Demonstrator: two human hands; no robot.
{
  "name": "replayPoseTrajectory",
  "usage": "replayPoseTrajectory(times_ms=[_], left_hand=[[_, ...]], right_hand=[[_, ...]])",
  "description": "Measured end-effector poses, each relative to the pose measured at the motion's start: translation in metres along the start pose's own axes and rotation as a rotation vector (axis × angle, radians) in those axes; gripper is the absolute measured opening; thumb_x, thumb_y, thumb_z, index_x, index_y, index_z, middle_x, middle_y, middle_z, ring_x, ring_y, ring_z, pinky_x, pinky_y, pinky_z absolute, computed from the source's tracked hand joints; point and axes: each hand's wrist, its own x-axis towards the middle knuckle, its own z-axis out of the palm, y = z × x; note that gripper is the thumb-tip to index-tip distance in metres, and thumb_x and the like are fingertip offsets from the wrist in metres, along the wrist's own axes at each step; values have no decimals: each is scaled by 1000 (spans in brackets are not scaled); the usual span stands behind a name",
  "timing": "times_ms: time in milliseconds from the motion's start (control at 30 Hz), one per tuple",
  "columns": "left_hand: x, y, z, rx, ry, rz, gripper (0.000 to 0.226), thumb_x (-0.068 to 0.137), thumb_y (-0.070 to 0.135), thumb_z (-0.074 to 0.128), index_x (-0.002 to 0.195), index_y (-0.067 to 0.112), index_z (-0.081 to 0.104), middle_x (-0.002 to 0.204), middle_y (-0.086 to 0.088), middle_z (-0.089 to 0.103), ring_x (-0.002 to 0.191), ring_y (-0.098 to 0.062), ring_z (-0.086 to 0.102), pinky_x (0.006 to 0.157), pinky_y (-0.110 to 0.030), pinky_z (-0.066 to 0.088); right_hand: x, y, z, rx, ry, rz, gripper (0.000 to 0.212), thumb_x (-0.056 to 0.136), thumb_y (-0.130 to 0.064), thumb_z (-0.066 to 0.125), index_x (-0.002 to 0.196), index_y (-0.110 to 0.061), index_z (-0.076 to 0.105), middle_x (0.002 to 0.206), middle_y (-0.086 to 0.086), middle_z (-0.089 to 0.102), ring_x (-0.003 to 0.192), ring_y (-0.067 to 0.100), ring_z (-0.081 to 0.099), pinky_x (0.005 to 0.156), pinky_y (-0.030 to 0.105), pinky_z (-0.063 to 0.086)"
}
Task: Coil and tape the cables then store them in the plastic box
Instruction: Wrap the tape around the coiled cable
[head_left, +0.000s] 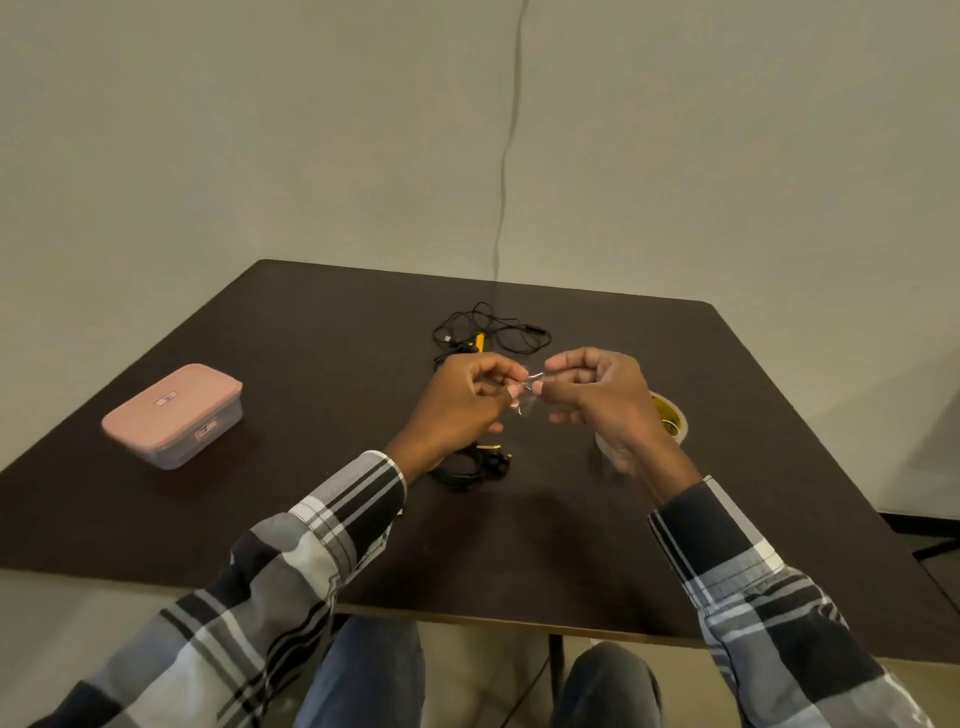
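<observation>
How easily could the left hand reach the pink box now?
Probably yes: bare table lies between the left hand and the pink box, but it must first release the clear tape both hands pinch.

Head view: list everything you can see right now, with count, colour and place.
table: one, dark brown, fills the middle
plastic box: one, pink lid on, table's left
loose cable: one tangle, black with a yellow part, far centre
coiled cable: one, black, below the left hand
tape roll: one, clear with yellowish core, behind the right hand
tape piece: one, clear, pinched between both hands
wall cord: one, grey, hanging behind the table
left hand: pinching grip
right hand: pinching grip
</observation>
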Motion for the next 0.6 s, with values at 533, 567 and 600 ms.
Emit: replayPoseTrajectory(times_ms=[533,567,600], left_hand=[[-13,-8,-33,97,-29,-134,28,97,1,47,103,13,71,100,-1,72,87,-8,70,64,-29,60],[-13,-9,-34,91,-37,-152,28,97,0,47,105,13,71,102,-2,72,89,-9,71,64,-32,61],[-13,-10,-35,83,-45,-174,29,96,-1,47,106,13,71,104,-3,72,91,-10,72,66,-36,61]], right_hand=[[6,11,39,13,-65,77,32,78,-6,82,104,-9,64,75,4,67,72,11,68,56,30,58],[6,12,41,12,-58,76,31,78,-3,81,103,-9,64,74,4,66,71,11,67,55,28,58],[6,12,42,8,-50,76,30,78,-1,80,102,-9,64,73,4,67,70,12,67,55,28,57]])
